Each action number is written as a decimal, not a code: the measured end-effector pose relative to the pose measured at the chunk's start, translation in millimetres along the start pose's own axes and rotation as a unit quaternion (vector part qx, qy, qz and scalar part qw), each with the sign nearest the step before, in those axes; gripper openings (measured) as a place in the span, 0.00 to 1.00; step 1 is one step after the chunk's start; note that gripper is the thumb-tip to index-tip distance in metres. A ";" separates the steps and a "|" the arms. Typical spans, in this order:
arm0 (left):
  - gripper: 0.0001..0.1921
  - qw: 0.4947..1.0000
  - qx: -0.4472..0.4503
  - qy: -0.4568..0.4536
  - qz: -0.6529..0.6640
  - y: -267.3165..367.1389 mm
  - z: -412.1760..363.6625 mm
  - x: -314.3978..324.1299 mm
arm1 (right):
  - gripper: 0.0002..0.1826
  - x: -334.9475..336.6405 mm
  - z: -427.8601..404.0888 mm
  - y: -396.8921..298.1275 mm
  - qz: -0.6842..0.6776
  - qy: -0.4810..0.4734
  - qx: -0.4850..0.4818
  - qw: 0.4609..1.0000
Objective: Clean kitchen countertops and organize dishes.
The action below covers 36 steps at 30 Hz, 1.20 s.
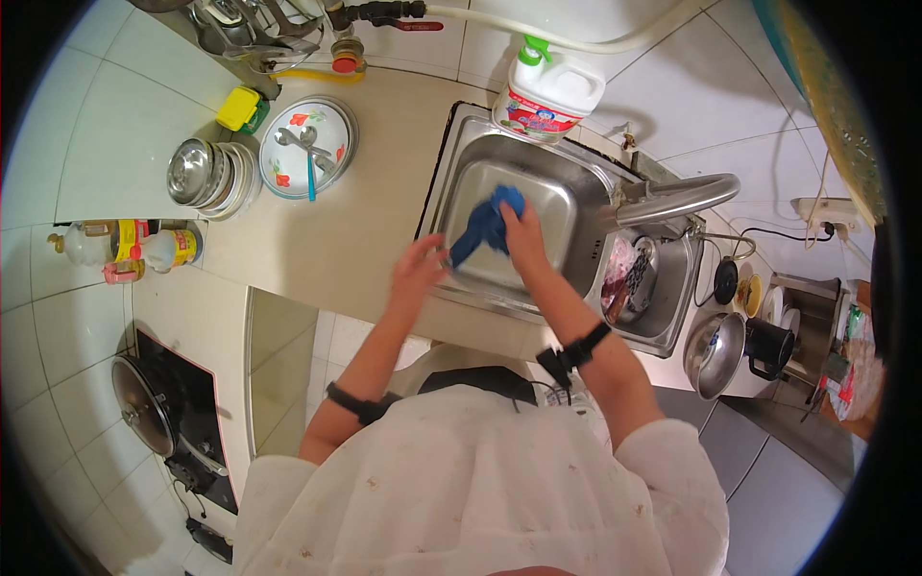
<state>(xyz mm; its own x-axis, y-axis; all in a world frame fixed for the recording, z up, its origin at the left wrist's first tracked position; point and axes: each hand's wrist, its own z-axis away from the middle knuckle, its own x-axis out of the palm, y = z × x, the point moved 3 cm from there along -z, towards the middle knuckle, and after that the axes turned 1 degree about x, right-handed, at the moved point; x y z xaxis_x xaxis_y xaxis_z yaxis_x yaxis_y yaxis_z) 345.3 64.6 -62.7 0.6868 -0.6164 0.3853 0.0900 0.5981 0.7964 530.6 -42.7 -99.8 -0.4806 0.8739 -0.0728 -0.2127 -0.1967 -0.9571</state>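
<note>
My right hand (524, 236) grips a crumpled blue cloth (490, 219) above the larger basin of the stainless-steel sink (533, 291). One end of the cloth stretches down and left towards my left hand (420, 272). That hand is blurred, over the sink's left rim and the counter edge. Whether its fingertips touch the cloth's end cannot be told. The curved metal faucet (677, 201) stands to the right of my right hand, over the divide between the two basins.
A white detergent jug (551, 93) with a green pump stands behind the sink. The smaller basin holds a pink-and-white bag (618, 270) and utensils. Left on the counter (346, 237) are a flowered plate (299, 162) with spoons and stacked bowls (191, 173). A metal bowl (713, 356) sits right.
</note>
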 end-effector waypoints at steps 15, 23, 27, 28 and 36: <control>0.09 0.946 0.066 0.317 -0.028 -1.8 110.0 -171.4 | 0.35 122.8 37.0 26.4 0.428 -0.087 -0.301 0.848; 0.10 0.938 0.172 0.280 -0.108 58.8 45.2 -134.1 | 0.34 49.5 148.1 41.6 0.427 -0.242 -0.323 0.809; 0.10 0.945 0.175 0.246 -0.128 63.6 28.5 -99.0 | 0.32 -55.1 148.5 47.8 0.368 -0.228 -0.297 0.851; 0.10 0.947 0.186 0.219 -0.147 61.4 25.2 -85.4 | 0.32 -88.9 152.2 49.2 0.376 -0.215 -0.279 0.857; 0.10 0.946 0.225 0.177 -0.152 39.5 36.3 -48.2 | 0.18 -246.9 99.3 76.7 0.166 -0.059 0.158 0.972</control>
<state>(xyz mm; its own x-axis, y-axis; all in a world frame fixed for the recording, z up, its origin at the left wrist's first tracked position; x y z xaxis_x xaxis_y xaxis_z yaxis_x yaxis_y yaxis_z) 289.6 99.3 -32.9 0.8842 -0.4669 -0.0111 0.0616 0.0929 0.9938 548.5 -317.7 -127.3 -0.6567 0.6864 -0.3123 -0.2709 -0.6012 -0.7518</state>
